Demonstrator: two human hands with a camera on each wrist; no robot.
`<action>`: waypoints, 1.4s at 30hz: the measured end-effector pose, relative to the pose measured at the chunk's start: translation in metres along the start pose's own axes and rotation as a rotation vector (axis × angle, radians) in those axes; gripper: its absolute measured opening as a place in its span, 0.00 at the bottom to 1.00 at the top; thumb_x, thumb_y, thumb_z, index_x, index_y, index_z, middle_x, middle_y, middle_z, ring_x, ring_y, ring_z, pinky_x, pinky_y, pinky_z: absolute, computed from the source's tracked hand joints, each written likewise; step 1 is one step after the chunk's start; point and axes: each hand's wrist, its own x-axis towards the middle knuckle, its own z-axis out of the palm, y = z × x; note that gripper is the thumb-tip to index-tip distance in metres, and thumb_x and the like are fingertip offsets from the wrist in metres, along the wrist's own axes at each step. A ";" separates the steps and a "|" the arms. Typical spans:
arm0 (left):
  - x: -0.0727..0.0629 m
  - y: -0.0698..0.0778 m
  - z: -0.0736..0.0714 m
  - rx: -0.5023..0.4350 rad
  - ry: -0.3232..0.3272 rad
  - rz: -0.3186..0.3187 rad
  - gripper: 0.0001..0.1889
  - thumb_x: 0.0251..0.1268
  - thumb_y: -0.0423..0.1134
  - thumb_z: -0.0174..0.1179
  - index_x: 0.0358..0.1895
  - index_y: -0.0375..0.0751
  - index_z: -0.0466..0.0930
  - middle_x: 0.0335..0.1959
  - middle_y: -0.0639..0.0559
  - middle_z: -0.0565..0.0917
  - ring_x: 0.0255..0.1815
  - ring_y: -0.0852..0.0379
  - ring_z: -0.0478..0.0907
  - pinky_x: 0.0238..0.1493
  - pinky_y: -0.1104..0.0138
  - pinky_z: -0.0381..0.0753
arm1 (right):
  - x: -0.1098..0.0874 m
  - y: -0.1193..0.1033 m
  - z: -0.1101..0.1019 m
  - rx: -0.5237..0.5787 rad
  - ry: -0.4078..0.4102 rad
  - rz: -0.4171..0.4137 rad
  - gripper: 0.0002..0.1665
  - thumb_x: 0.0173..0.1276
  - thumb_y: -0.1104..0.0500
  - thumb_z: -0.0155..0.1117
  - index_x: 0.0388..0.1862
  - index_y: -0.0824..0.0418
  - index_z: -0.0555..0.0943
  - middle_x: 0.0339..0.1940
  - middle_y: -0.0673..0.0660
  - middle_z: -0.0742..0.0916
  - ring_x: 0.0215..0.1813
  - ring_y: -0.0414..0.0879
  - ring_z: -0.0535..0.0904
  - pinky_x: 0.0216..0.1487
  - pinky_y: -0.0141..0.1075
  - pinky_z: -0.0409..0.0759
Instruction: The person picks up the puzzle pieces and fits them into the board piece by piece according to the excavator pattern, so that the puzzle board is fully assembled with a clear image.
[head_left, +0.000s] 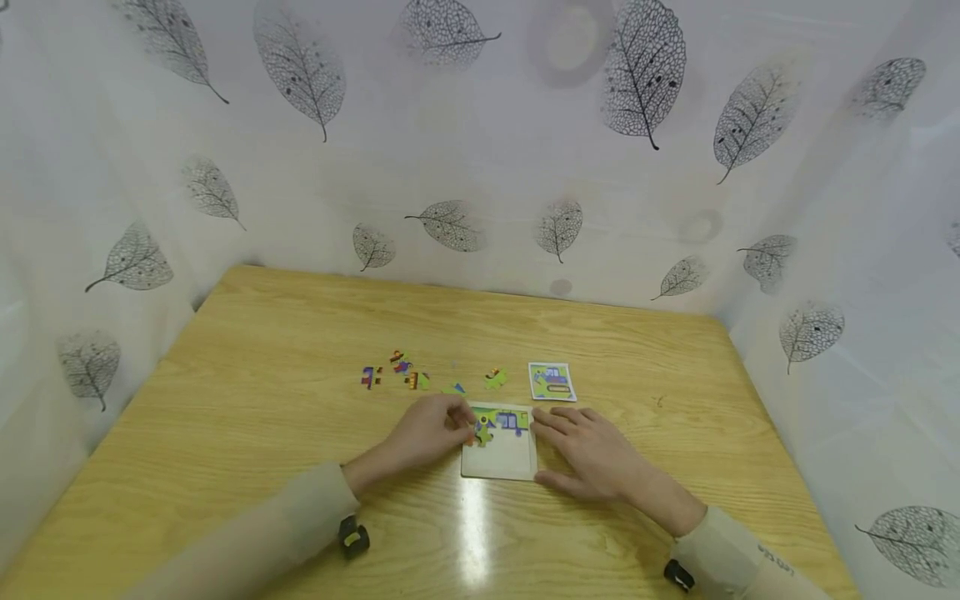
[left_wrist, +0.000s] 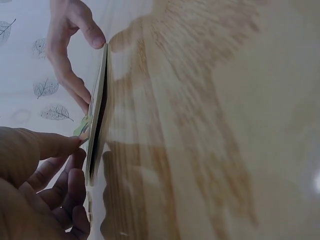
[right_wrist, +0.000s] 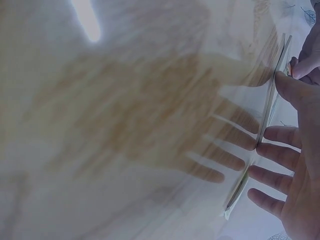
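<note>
A square puzzle board (head_left: 498,467) lies on the table, its upper part filled with joined green and purple pieces (head_left: 510,419). My left hand (head_left: 429,429) is at the board's left edge. Between thumb and finger it pinches a small puzzle piece (left_wrist: 84,141), mostly covered by the fingertips, with a bit of orange showing. A green piece (head_left: 484,437) sits on the board just beside those fingers. On the opposite side my right hand (head_left: 596,454) touches the board's right edge, thumb near the lower corner and the fingers spread, fairly straight.
Several loose puzzle pieces (head_left: 412,380) lie scattered beyond the board to the left, and a green piece (head_left: 496,378) lies behind it. A picture card (head_left: 552,382) is at the back right. A leaf-patterned curtain (head_left: 480,167) surrounds the wooden table (head_left: 300,333).
</note>
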 end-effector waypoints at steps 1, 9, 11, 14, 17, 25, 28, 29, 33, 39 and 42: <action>0.000 0.001 0.000 0.013 0.004 0.000 0.04 0.65 0.36 0.71 0.41 0.45 0.87 0.34 0.57 0.87 0.35 0.63 0.80 0.41 0.70 0.82 | 0.000 0.000 0.000 0.000 0.000 -0.001 0.42 0.74 0.29 0.59 0.74 0.56 0.78 0.75 0.56 0.82 0.72 0.55 0.80 0.69 0.53 0.81; 0.001 0.004 0.001 0.069 0.004 0.008 0.04 0.66 0.36 0.71 0.41 0.44 0.88 0.32 0.56 0.87 0.33 0.64 0.79 0.36 0.72 0.80 | 0.000 0.001 0.000 0.006 -0.009 0.002 0.43 0.74 0.29 0.59 0.74 0.56 0.77 0.76 0.56 0.81 0.73 0.56 0.79 0.69 0.54 0.80; 0.001 0.005 0.001 0.085 0.001 0.011 0.03 0.66 0.35 0.71 0.40 0.43 0.88 0.31 0.56 0.87 0.32 0.64 0.79 0.36 0.73 0.80 | 0.000 0.001 0.000 0.007 -0.010 0.004 0.43 0.74 0.29 0.59 0.75 0.56 0.77 0.76 0.56 0.81 0.73 0.56 0.79 0.69 0.54 0.80; 0.002 0.005 0.002 0.104 0.005 0.004 0.04 0.65 0.35 0.72 0.40 0.43 0.88 0.31 0.56 0.87 0.31 0.65 0.79 0.36 0.73 0.80 | 0.000 0.001 0.001 0.007 -0.009 0.004 0.43 0.74 0.29 0.59 0.75 0.56 0.77 0.76 0.56 0.81 0.73 0.56 0.79 0.69 0.54 0.80; 0.003 0.004 0.002 0.116 0.006 -0.009 0.04 0.65 0.36 0.72 0.39 0.44 0.88 0.31 0.57 0.87 0.31 0.65 0.79 0.36 0.73 0.80 | 0.000 0.001 0.002 0.008 -0.004 0.003 0.43 0.74 0.29 0.59 0.75 0.56 0.77 0.76 0.56 0.81 0.73 0.56 0.79 0.69 0.54 0.80; 0.004 0.003 0.004 0.135 0.005 0.007 0.03 0.64 0.37 0.72 0.38 0.44 0.88 0.30 0.56 0.87 0.31 0.64 0.78 0.35 0.72 0.79 | 0.000 0.001 0.002 0.015 0.010 0.002 0.42 0.74 0.29 0.60 0.74 0.56 0.77 0.75 0.56 0.81 0.72 0.56 0.79 0.69 0.54 0.81; 0.006 0.003 0.005 0.147 0.008 0.018 0.03 0.64 0.36 0.72 0.38 0.44 0.88 0.30 0.56 0.86 0.30 0.64 0.78 0.35 0.72 0.78 | 0.000 0.001 0.002 0.014 0.008 0.000 0.42 0.74 0.29 0.60 0.74 0.56 0.77 0.75 0.56 0.81 0.72 0.56 0.79 0.69 0.54 0.81; 0.006 0.003 0.005 0.152 0.008 0.022 0.03 0.64 0.36 0.72 0.37 0.44 0.88 0.30 0.57 0.86 0.30 0.64 0.77 0.34 0.72 0.78 | 0.000 0.001 0.002 0.012 0.008 0.000 0.42 0.74 0.29 0.60 0.74 0.56 0.77 0.75 0.56 0.81 0.72 0.56 0.79 0.69 0.54 0.81; 0.006 0.002 0.006 0.165 0.011 0.032 0.03 0.63 0.36 0.73 0.37 0.45 0.88 0.29 0.57 0.85 0.29 0.64 0.76 0.33 0.73 0.77 | -0.001 0.001 0.002 0.011 0.004 0.001 0.42 0.74 0.30 0.59 0.74 0.56 0.78 0.75 0.56 0.81 0.72 0.56 0.80 0.69 0.54 0.81; 0.006 0.003 0.006 0.169 0.013 0.030 0.02 0.63 0.36 0.73 0.36 0.45 0.88 0.29 0.57 0.85 0.30 0.64 0.76 0.33 0.72 0.76 | -0.001 0.001 0.002 0.014 0.000 0.005 0.42 0.75 0.30 0.59 0.74 0.56 0.77 0.76 0.56 0.81 0.73 0.56 0.79 0.69 0.54 0.81; 0.006 0.003 0.005 0.169 0.014 0.019 0.02 0.63 0.36 0.73 0.36 0.45 0.88 0.29 0.57 0.85 0.30 0.64 0.76 0.34 0.72 0.77 | -0.001 0.001 0.002 0.015 0.003 0.005 0.42 0.74 0.30 0.60 0.74 0.56 0.77 0.76 0.56 0.81 0.73 0.56 0.79 0.69 0.54 0.81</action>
